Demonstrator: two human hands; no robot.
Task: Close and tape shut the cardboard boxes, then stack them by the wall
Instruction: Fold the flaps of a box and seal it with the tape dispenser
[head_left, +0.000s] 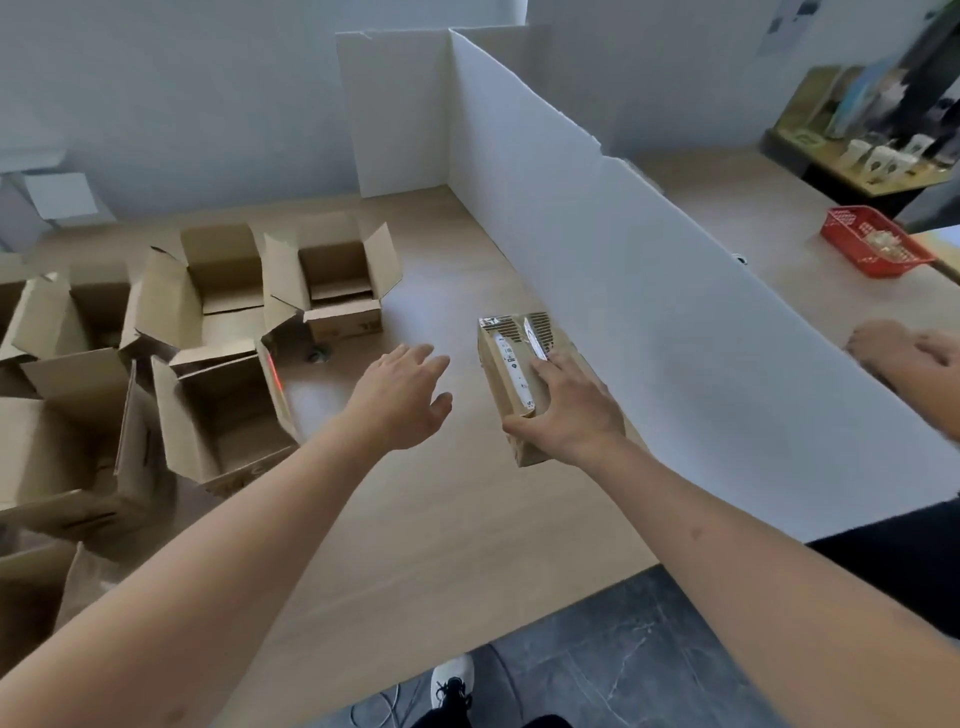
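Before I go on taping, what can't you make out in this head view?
- Closed box: its label text is blurred, and the right hand covers its near end.
- Open boxes: the far-left ones are cut by the frame edge.
- Red basket: contents too small.
- No tape roll is identifiable.

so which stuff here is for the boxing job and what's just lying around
For the job: taped box under the right hand; open boxes; left hand, free.
Lying about: red basket; paper cups; white divider.
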